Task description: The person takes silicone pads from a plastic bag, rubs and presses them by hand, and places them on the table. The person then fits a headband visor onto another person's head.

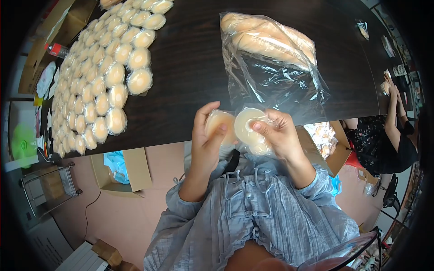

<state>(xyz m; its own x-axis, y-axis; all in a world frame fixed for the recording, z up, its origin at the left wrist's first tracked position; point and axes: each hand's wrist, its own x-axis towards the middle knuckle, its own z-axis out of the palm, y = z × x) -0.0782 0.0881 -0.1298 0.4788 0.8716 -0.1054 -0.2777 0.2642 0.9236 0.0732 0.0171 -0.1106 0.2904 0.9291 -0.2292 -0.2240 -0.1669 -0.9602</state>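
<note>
My left hand (204, 143) is closed on a round beige pad (216, 119), with the thumb across its front. My right hand (284, 139) pinches a paler round pad (242, 128) with a ring-shaped centre, the thumb pressing near its middle. Clear film shows around both pads, and their edges meet or overlap in front of my body. Just beyond my hands lies a clear plastic bag (271, 81) on the dark table (185, 58). Rows of beige contents (271, 38) fill its far end, while the near end is flat and crinkled.
Many film-wrapped round beige pads (115, 74) cover the table's left side. Below the edge stand an open carton (138, 169) with blue plastic and another carton (337, 149) of wrapped pieces. At the right, another person's hands (392, 92) rest near the table edge.
</note>
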